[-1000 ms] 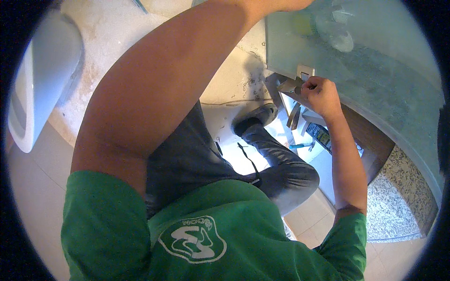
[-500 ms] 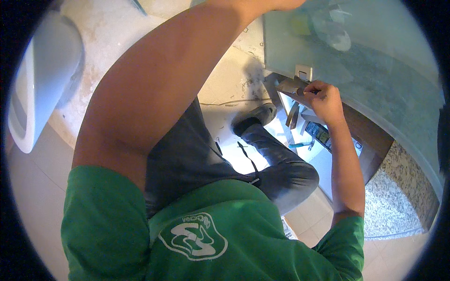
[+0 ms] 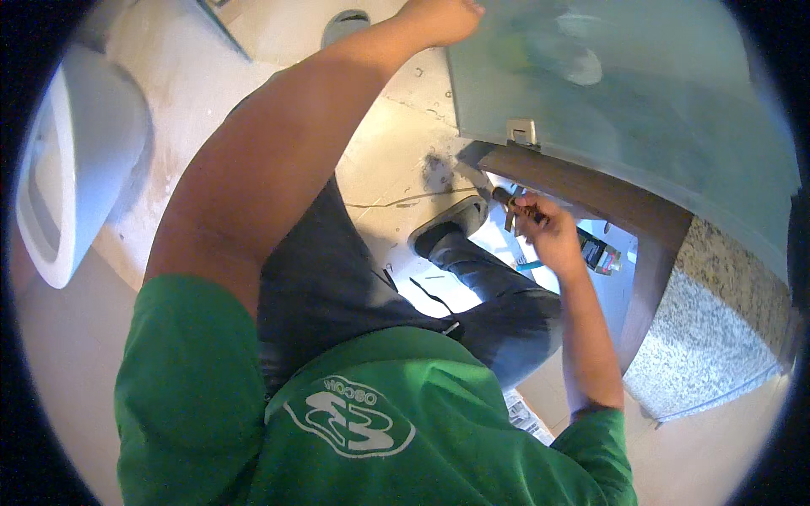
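Note:
My right hand (image 3: 544, 232) is closed round a dark tool (image 3: 504, 196) with a rounded end, held over the opening of a lit, white-lined compartment; its exact kind I cannot make out. Below the hand, a teal handle (image 3: 530, 266) and a dark, printed package (image 3: 597, 253) lie inside. At the top, my left hand (image 3: 447, 20) is stretched out by the edge of a greenish glass panel (image 3: 624, 110), its fingers curled. What they hold, if anything, is hidden.
A dark wooden edge (image 3: 591, 180) and a speckled granite slab (image 3: 709, 320) border the compartment. A metal fitting (image 3: 522, 131) sits on the glass. To the left stands a white toilet (image 3: 80, 160). My shoe (image 3: 451, 226) rests beside the compartment; another slipper (image 3: 346, 25) lies farther off.
My right hand has come down from the wooden edge to over the compartment, gripping the dark tool. My left hand has shifted slightly left, and the whole view has turned a little.

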{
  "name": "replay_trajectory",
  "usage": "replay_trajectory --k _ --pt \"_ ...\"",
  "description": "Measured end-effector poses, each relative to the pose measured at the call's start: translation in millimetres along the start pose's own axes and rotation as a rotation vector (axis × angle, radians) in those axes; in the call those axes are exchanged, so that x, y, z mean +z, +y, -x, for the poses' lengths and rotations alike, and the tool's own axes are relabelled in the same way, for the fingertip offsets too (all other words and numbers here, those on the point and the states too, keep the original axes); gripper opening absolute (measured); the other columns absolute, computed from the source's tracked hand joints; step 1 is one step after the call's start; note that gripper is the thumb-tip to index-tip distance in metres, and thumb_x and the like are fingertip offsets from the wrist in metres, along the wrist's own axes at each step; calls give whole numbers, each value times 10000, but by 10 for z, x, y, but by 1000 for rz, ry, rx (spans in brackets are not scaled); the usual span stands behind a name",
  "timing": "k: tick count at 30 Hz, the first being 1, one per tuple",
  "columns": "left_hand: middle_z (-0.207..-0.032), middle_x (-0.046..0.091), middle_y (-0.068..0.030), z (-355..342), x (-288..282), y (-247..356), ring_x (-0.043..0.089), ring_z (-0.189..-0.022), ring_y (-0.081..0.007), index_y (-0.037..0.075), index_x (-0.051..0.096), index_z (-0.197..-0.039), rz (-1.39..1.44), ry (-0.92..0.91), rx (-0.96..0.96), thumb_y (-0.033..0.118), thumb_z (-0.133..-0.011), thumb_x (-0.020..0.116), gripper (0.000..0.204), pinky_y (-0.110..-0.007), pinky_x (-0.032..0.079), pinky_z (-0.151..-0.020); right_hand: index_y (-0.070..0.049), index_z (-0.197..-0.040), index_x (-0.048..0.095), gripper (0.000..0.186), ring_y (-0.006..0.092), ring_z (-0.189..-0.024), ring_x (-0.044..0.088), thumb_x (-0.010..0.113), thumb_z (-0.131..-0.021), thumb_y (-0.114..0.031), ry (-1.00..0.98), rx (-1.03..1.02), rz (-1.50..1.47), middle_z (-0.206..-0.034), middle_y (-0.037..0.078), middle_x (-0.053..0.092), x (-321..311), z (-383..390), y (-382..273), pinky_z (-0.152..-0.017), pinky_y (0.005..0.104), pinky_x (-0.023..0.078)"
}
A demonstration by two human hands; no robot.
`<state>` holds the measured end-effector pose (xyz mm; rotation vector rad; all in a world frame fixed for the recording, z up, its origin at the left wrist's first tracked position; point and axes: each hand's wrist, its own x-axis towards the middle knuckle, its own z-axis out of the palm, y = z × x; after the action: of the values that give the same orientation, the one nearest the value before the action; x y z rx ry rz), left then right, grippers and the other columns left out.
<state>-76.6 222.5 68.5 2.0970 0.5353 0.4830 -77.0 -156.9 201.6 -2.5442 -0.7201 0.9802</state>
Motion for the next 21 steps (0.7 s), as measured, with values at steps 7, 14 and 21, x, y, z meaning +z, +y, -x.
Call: replay_trajectory --k 7,14,21 --pt "-984 753 -139 372 157 -45 715 -929 -289 48 724 -1055 -85 -123 -6 318 -968 602 309 -399 542 -846 57 -1337 588 474 143 -676 640 722 -890 -29 197 391 -889 -956 95 685 -101 1569 194 -616 272 550" --pt "-879 742 -138 960 154 531 693 -818 -206 68 627 -878 289 -379 -253 549 -1073 413 561 -363 524 -781 -6 -1194 641 439 133 -664 611 722 -763 -22 -176 243 -1052 -833 58 651 206 2657 678 -590 261 478" --pt "-1205 707 -199 2342 -11 1812 692 -1082 -270 -66 520 -1371 940 -536 -650 799 -996 246 982 -386 541 -926 -20 -1076 635 372 183 -699 622 719 -714 -20 -68 142 -1277 -836 64 636 804 2586 767 -652 321 501"
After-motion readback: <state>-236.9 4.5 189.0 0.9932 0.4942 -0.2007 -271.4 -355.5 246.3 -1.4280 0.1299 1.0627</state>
